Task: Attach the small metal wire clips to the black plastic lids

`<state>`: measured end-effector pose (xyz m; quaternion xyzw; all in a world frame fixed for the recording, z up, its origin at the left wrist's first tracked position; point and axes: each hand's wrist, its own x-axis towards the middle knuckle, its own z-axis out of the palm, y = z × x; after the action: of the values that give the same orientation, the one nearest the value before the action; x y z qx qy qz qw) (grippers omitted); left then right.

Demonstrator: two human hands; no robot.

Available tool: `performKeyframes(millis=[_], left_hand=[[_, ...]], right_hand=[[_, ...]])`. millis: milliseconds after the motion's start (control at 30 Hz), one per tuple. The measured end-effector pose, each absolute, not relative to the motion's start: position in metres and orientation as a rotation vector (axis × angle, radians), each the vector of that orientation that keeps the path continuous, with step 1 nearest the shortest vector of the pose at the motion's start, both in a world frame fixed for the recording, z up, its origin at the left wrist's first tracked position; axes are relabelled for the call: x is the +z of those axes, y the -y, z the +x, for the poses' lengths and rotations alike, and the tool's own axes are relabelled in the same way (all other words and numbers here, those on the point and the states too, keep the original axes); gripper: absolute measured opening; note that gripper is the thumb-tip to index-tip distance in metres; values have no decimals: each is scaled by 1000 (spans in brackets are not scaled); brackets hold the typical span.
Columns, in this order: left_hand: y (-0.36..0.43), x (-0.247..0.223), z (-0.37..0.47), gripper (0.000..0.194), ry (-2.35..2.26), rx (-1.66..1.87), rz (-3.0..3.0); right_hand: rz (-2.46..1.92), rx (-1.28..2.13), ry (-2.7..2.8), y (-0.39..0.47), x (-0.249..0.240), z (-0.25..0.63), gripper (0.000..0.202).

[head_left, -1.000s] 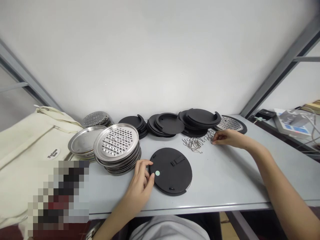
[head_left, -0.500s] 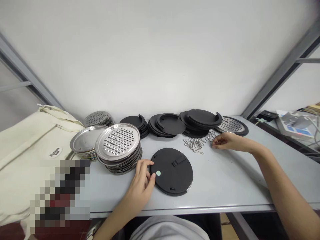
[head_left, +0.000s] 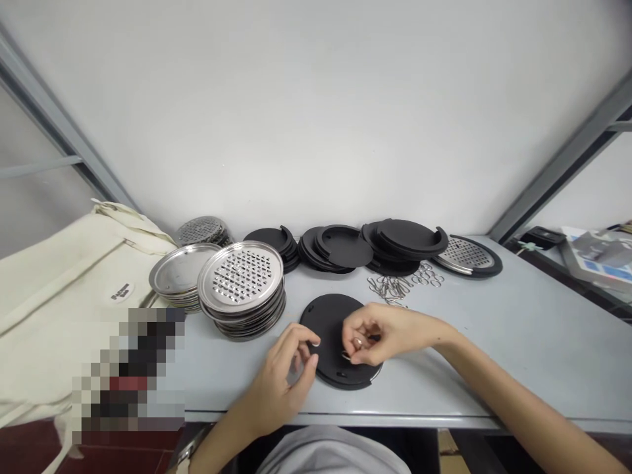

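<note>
A black round disc [head_left: 328,322] lies flat near the table's front edge, partly covered by my right hand [head_left: 372,336]. Pinched in the fingers of that hand, just over the disc, is a small metal ring [head_left: 346,356]; another shiny bit shows between the fingers, too small to make out. My left hand [head_left: 289,368] rests at the disc's left rim, fingers curved and apart, holding nothing. Behind the disc are loose metal hooks [head_left: 388,288] and a cluster of metal rings [head_left: 428,274].
A tall stack of round metal grater plates [head_left: 241,280] stands left, beside plain metal plates [head_left: 182,271]. More graters [head_left: 201,230] and black discs [head_left: 345,247] line the wall. A grater in a black rim [head_left: 469,253] lies right. A cream cloth bag [head_left: 64,283] covers the left end.
My right hand has come left and nearer from beside the ring cluster to above the black disc, with a ring in its fingers. The view has shifted slightly.
</note>
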<state>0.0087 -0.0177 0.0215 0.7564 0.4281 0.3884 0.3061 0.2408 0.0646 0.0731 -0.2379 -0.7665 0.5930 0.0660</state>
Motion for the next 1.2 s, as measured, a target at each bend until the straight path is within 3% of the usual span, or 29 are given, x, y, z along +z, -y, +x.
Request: performKeyframes(millis=[133,667,1200], left_hand=[[19,20,9,16,-1116,968,1992],[11,10,8,4,-1181,1041,1884],[12,16,11,27,-1125,1110,1439]], right_hand=[[-603,1661,2336,-69,74,208,12],[-558,2027,1931,-70,45,199,14],[-572,1984,1702,-63,34,184,19]])
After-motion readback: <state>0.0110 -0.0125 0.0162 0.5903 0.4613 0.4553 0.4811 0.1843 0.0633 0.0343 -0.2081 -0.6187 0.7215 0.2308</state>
